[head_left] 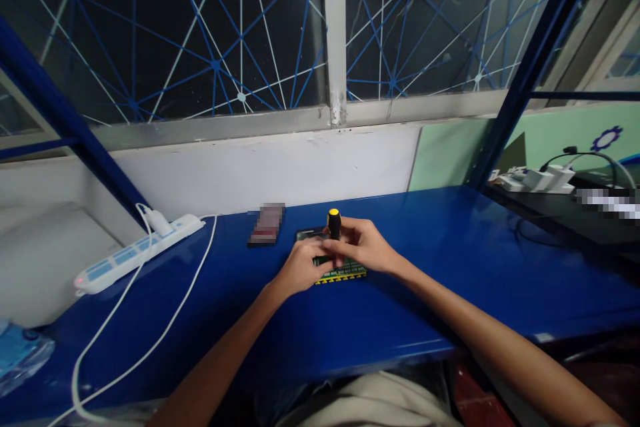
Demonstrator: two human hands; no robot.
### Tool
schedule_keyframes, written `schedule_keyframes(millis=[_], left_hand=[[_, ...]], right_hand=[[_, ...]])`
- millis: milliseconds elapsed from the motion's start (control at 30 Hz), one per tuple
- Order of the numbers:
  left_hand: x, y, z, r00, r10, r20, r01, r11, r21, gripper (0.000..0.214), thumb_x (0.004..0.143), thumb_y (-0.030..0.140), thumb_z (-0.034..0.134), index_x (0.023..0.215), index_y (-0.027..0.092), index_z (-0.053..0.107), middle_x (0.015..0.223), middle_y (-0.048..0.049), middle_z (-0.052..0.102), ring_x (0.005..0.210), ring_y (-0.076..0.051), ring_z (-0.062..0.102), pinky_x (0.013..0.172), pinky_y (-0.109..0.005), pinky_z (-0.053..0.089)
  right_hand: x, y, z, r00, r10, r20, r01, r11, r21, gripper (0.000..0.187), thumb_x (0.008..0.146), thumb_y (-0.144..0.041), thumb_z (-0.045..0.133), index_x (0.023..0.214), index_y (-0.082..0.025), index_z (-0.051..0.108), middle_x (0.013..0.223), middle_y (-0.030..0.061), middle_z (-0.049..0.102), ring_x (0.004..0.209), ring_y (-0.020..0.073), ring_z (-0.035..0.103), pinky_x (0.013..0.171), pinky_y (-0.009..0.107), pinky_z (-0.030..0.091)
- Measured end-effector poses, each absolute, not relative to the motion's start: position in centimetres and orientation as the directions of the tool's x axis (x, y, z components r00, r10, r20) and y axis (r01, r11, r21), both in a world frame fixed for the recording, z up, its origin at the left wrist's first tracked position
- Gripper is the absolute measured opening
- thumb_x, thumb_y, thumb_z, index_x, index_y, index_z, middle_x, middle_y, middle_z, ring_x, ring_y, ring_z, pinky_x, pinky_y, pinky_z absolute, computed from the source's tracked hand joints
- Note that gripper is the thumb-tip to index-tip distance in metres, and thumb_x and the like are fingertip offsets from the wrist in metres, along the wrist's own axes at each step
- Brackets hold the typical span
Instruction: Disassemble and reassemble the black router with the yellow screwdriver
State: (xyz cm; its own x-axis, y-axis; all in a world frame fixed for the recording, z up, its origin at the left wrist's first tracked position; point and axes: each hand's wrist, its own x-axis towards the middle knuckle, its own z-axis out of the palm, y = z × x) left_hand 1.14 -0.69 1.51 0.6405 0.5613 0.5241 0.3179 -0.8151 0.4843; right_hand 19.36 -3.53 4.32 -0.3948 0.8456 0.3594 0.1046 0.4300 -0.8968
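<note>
My right hand (364,245) is closed round a screwdriver (335,221) with a black handle and a yellow top. The screwdriver stands nearly upright, and its tip is hidden behind my fingers. Under both hands lies a green board-like item (345,273) with small pale parts in rows and a yellow, notched front edge. My left hand (303,267) rests at the board's left side. Its fingers are bent and pressed together near the screwdriver's lower end; what they pinch, if anything, is hidden. A dark flat piece (307,234) shows behind my left hand.
The blue table (430,253) stands against the wall below the windows. A blurred-out dark flat object (267,223) lies behind left of my hands. At left are a white power strip (140,253) with a trailing cable (187,293) and a plastic bag (23,353). Chargers (543,178) sit far right.
</note>
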Motion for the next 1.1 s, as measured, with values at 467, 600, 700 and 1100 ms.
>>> schedule_keyframes(millis=[467,600,700,1100], left_hand=[[1.23,-1.24,2.19,0.667,0.542,0.512,0.309,-0.826,0.472,0.013,0.081,0.011,0.063,0.079,0.019,0.073,0.085,-0.002,0.074,0.084,-0.018,0.068,0.082,-0.029,0.05],[1.34,-1.02,1.84,0.633,0.549,0.546,0.326,-0.828,0.456,0.008,0.08,0.017,0.068,0.074,0.019,0.073,0.079,-0.002,0.073,0.08,-0.018,0.068,0.079,-0.029,0.05],[1.34,-1.02,1.8,0.638,0.547,0.543,0.332,-0.831,0.447,0.009,0.081,0.016,0.067,0.074,0.019,0.072,0.079,-0.0015,0.073,0.08,-0.017,0.068,0.078,-0.028,0.049],[1.26,-1.33,2.33,0.657,0.532,0.534,0.329,-0.84,0.431,0.013,0.08,0.011,0.064,0.076,0.02,0.073,0.082,-0.0011,0.073,0.082,-0.018,0.067,0.081,-0.029,0.048]], right_hand=[[19.5,-3.3,4.02,-0.391,0.842,0.37,0.099,0.439,-0.893,0.028,0.082,-0.04,0.066,0.093,-0.016,0.058,0.059,-0.0005,0.063,0.054,0.0157,0.064,0.054,0.028,0.049],[19.56,-3.15,3.78,-0.379,0.848,0.371,0.11,0.439,-0.892,0.03,0.082,-0.04,0.066,0.096,-0.015,0.058,0.06,-0.0004,0.064,0.054,0.0156,0.063,0.054,0.028,0.048],[19.54,-3.11,3.68,-0.378,0.85,0.368,0.115,0.437,-0.892,0.031,0.083,-0.041,0.065,0.097,-0.015,0.058,0.061,0.0004,0.064,0.054,0.0165,0.063,0.054,0.029,0.048],[19.5,-3.07,3.72,-0.386,0.84,0.381,0.064,0.437,-0.897,0.032,0.084,-0.041,0.064,0.103,-0.016,0.056,0.06,-0.0003,0.063,0.053,0.0165,0.064,0.054,0.03,0.05]])
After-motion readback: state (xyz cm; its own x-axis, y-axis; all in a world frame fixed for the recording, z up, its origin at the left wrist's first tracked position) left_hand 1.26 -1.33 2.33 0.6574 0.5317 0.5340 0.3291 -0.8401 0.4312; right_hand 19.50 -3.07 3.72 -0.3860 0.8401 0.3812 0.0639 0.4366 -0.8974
